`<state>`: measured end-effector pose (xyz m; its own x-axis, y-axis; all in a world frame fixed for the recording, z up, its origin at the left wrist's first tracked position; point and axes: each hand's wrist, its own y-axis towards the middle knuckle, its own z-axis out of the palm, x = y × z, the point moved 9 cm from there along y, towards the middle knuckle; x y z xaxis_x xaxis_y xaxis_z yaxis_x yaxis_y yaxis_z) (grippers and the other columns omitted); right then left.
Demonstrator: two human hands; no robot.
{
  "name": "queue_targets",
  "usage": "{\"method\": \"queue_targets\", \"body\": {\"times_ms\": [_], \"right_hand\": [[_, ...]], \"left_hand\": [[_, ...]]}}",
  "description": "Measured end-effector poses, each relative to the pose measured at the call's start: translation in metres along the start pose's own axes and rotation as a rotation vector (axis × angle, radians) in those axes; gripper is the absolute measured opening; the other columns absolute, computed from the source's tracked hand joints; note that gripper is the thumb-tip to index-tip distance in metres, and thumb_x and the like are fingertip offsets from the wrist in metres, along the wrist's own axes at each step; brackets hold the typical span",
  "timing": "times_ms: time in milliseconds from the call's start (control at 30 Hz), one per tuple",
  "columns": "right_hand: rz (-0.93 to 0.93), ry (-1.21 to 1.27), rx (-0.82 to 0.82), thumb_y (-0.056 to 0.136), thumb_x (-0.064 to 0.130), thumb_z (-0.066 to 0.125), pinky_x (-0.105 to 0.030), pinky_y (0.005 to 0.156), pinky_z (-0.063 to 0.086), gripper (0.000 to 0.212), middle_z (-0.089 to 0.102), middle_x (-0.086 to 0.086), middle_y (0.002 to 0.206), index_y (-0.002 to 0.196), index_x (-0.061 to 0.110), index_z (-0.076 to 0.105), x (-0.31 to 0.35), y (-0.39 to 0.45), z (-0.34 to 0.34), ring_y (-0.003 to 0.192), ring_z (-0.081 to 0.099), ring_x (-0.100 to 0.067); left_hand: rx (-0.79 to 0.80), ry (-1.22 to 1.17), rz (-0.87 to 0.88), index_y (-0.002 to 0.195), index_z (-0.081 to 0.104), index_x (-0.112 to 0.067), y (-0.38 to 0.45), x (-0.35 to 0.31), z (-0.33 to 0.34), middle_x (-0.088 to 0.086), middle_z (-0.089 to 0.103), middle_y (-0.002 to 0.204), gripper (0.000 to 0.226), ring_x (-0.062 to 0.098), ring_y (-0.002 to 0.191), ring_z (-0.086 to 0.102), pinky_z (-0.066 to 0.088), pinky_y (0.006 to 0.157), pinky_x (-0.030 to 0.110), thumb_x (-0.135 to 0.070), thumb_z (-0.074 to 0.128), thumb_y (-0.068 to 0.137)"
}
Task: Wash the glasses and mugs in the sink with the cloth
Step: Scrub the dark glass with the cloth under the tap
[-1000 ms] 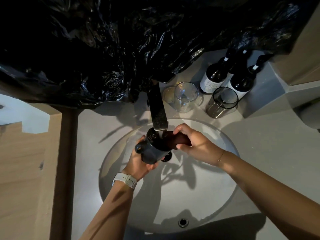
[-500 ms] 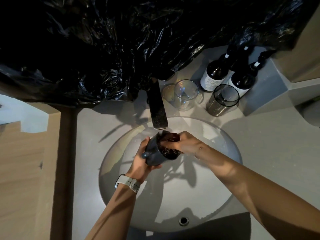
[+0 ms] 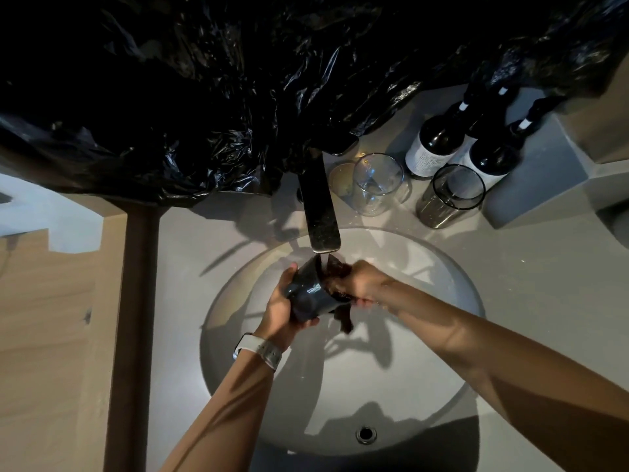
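mug: a dark mug (image 3: 308, 294) is held over the middle of the sink, just under the tap, tilted with its mouth toward the right.
left hand: the left hand (image 3: 284, 310) grips the mug from the left and underneath, fingers curled round its body; a white watch (image 3: 262, 349) sits on that wrist.
right hand: the right hand (image 3: 362, 281) clutches a dark cloth at the mug's mouth.
cloth: the cloth (image 3: 337, 270) is bunched at the rim, and a corner hangs below the mug.
tap: the dark flat tap (image 3: 320, 212) reaches out over the far edge of the sink; a thin stream of water falls from its tip onto the mug and cloth.
sink: a round pale sink (image 3: 425, 386) is set in the counter (image 3: 544, 284).
far right: a clear glass (image 3: 376, 183) and a dark-rimmed glass (image 3: 449, 195) stand on the counter, with dark bottles (image 3: 439, 144) behind them.
far: black plastic sheeting (image 3: 204, 80) hangs across the back.
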<state>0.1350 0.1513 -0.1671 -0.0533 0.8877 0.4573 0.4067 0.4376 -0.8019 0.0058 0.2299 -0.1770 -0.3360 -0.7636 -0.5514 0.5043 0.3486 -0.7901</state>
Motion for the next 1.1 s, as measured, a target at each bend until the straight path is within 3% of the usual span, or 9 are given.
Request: {"method": "queue_targets", "body": {"times_ms": [167, 267, 367, 500, 667, 833, 933, 1000, 1100], "right_hand": [[0.222, 0.664, 0.215, 0.093, 0.015, 0.060, -0.015, 0.030, 0.035, 0.010, 0.056, -0.010, 0.070, 0.090, 0.005, 0.057, -0.034, -0.014, 0.043, 0.029, 0.045, -0.008], [0.002, 0.407, 0.031, 0.087, 0.008, 0.067, -0.021, 0.043, 0.051, 0.021, 0.062, -0.011, 0.073, 0.104, -0.004, 0.062, -0.024, 0.000, 0.019, 0.049, 0.062, -0.014], [-0.372, 0.045, -0.140, 0.078, 0.011, 0.075, -0.028, 0.081, 0.051, 0.032, 0.067, -0.008, 0.097, 0.108, 0.002, 0.067, 0.011, 0.001, -0.008, 0.091, 0.063, -0.021], [-0.619, -0.484, -0.182, 0.078, 0.031, 0.074, -0.032, 0.087, 0.046, 0.032, 0.069, -0.008, 0.101, 0.102, 0.010, 0.067, 0.041, -0.006, -0.013, 0.094, 0.063, -0.024], [-0.212, 0.045, -0.189, 0.082, 0.029, 0.074, -0.023, 0.049, 0.041, 0.030, 0.058, -0.005, 0.058, 0.064, 0.009, 0.060, 0.001, 0.010, -0.011, 0.047, 0.053, -0.014], [0.228, 0.665, 0.333, 0.098, 0.018, 0.051, -0.013, 0.026, 0.023, 0.018, 0.058, -0.009, 0.066, 0.085, 0.007, 0.055, -0.033, -0.008, 0.048, 0.025, 0.033, -0.005], [0.104, 0.316, 0.142, 0.091, 0.016, 0.060, -0.016, 0.028, 0.029, 0.021, 0.052, -0.002, 0.040, 0.074, 0.005, 0.056, -0.023, 0.000, 0.021, 0.025, 0.039, -0.009], [-0.066, 0.035, -0.034, 0.083, 0.019, 0.068, -0.019, 0.036, 0.038, 0.023, 0.052, 0.002, 0.037, 0.066, 0.007, 0.059, -0.001, 0.002, -0.001, 0.036, 0.050, -0.017], [-0.378, -0.279, -0.174, 0.079, 0.030, 0.074, -0.022, 0.070, 0.047, 0.019, 0.072, -0.004, 0.082, 0.089, 0.014, 0.071, 0.035, -0.006, -0.014, 0.081, 0.066, -0.025]], "left_hand": [[-0.040, 0.038, -0.007, 0.092, 0.064, -0.017, 0.003, 0.005, 0.001, -0.001, 0.074, 0.067, 0.035, 0.021, 0.075, 0.061, 0.044, 0.064, 0.030, -0.045, 0.044, 0.099], [-0.003, 0.069, -0.085, 0.092, 0.063, -0.017, 0.001, 0.008, 0.007, 0.001, 0.074, 0.070, 0.037, 0.022, 0.071, 0.062, 0.040, 0.061, 0.029, -0.049, 0.045, 0.097], [0.012, 0.107, -0.249, 0.107, 0.064, -0.018, 0.003, 0.019, 0.001, 0.009, 0.074, 0.086, 0.043, 0.026, 0.072, 0.064, 0.047, 0.056, 0.025, -0.055, 0.049, 0.091], [0.109, 0.204, -0.366, 0.119, 0.060, -0.012, 0.002, 0.024, 0.001, 0.018, 0.068, 0.101, 0.055, 0.032, 0.073, 0.064, 0.049, 0.045, 0.023, -0.057, 0.045, 0.093], [0.077, 0.145, -0.167, 0.108, 0.065, -0.011, 0.009, 0.004, 0.006, 0.013, 0.070, 0.085, 0.048, 0.026, 0.069, 0.061, 0.044, 0.051, 0.025, -0.054, 0.049, 0.094], [0.087, 0.065, 0.017, 0.098, 0.070, -0.017, 0.014, -0.003, 0.006, 0.006, 0.072, 0.083, 0.043, 0.019, 0.065, 0.064, 0.038, 0.058, 0.028, -0.050, 0.043, 0.096], [0.141, 0.016, -0.076, 0.077, 0.080, -0.021, 0.011, 0.004, 0.010, 0.005, 0.072, 0.073, 0.056, 0.018, 0.058, 0.064, 0.038, 0.054, 0.023, -0.049, 0.036, 0.098], [0.171, 0.024, -0.174, 0.091, 0.076, -0.015, 0.009, 0.007, 0.012, 0.010, 0.071, 0.076, 0.051, 0.024, 0.058, 0.061, 0.043, 0.042, 0.020, -0.055, 0.043, 0.092], [0.147, 0.097, -0.280, 0.093, 0.069, -0.010, 0.009, 0.014, 0.004, 0.016, 0.068, 0.082, 0.052, 0.028, 0.059, 0.060, 0.046, 0.038, 0.021, -0.056, 0.058, 0.072]]}}
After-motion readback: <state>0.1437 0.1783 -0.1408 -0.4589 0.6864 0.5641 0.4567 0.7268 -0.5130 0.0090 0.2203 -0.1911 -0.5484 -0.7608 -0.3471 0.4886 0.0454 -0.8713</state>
